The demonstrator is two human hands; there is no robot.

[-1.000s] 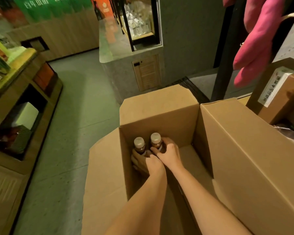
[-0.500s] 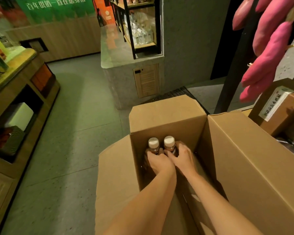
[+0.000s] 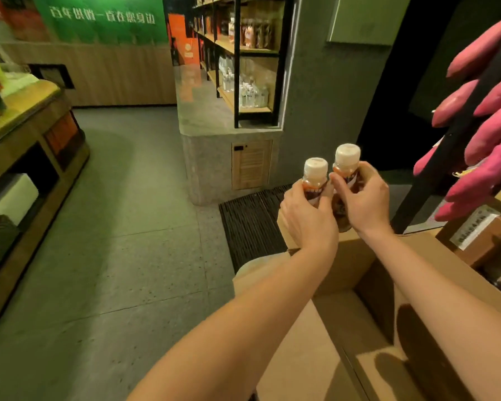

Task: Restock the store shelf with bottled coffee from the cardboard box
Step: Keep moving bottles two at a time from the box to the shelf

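Observation:
Two brown coffee bottles with cream caps are held up side by side above the open cardboard box. My left hand grips the left bottle round its body. My right hand grips the right bottle, which stands slightly higher. Both bottles are upright and their lower parts are hidden by my fingers. The box sits at the lower right, its inside mostly in shadow.
A black-framed shelf with bottles stands on a grey stone counter ahead. A dark ribbed mat lies on the floor. Pink hanging items and a labelled carton are at the right. A wooden display stands at the left.
Both hands have lifted the two bottles up out of the box. My view has risen, so the box now sits lower in the frame.

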